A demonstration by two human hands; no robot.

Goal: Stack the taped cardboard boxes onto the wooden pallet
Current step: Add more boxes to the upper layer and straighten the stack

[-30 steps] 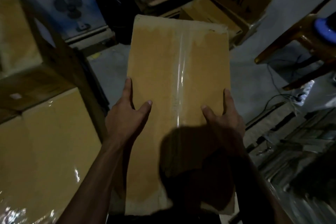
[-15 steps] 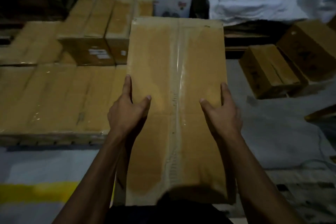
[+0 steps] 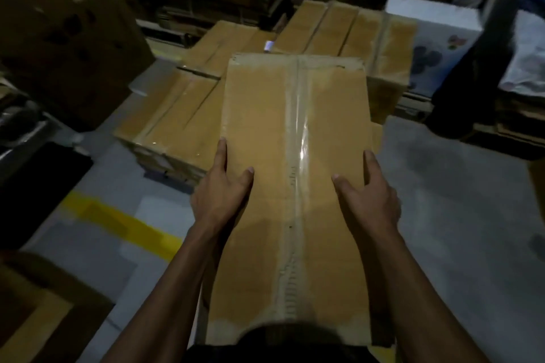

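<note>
A: Two hands carried one taped box (image 3: 295, 186), then?

B: Yes. The left hand (image 3: 219, 200) and right hand (image 3: 367, 200) clamped its long sides, thumbs on top, fingers (image 3: 221, 153) wrapped round the edges, likely to keep it level.

A: Where was it?

B: In the air, close to the body, above the floor, its far end near the stacked boxes (image 3: 182, 124). I couldn't make out the pallet beneath those.

Long brown taped cardboard box (image 3: 295, 186) held level, stacked taped boxes (image 3: 182, 124) lying flat just beyond it
</note>
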